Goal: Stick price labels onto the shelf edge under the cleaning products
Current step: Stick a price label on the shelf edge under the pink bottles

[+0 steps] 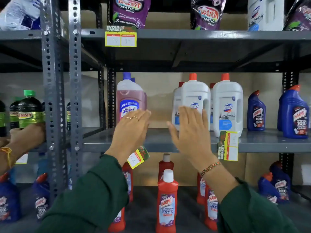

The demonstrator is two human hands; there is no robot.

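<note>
My left hand (131, 132) and my right hand (190, 130) are raised flat, fingers stretched, in front of the grey middle shelf edge (165, 145); neither holds anything. A yellow-and-green price label (138, 156) hangs tilted at that edge just below my left wrist. Another label (228, 146), turned sideways, sits on the same edge under the white Domex bottles (227, 105). A third label (120, 37) is stuck straight on the upper shelf edge under a purple pouch (129, 10). The pink Lizol bottle (129, 98) stands behind my left hand.
Blue Harpic bottles (294, 113) stand at the right of the middle shelf, red Harpic bottles (167, 199) on the shelf below. Grey perforated uprights (74, 91) divide the racks. At the left, another person's hand (25, 135) grips a dark green-capped bottle (30, 110).
</note>
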